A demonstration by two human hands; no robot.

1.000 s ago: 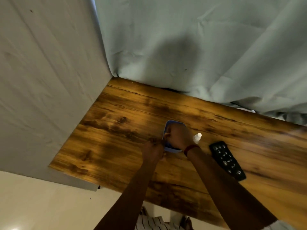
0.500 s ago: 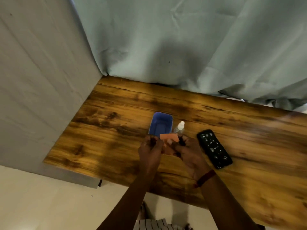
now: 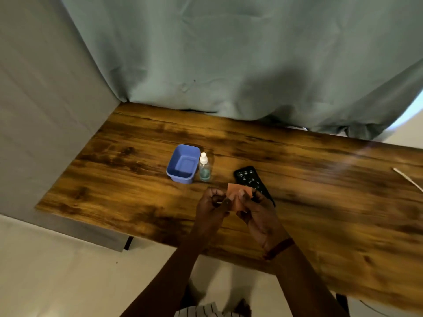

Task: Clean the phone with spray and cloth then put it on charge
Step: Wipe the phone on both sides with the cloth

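Above the wooden desk (image 3: 137,179), both hands, left hand (image 3: 211,205) and right hand (image 3: 256,210), pinch the orange cloth (image 3: 238,197), preparation stage; next, wet it from the spray bottle (image 3: 204,167).

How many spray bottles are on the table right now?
1. The spray bottle stands upright on the table, just right of the blue tub, left of the phone. No others visible.
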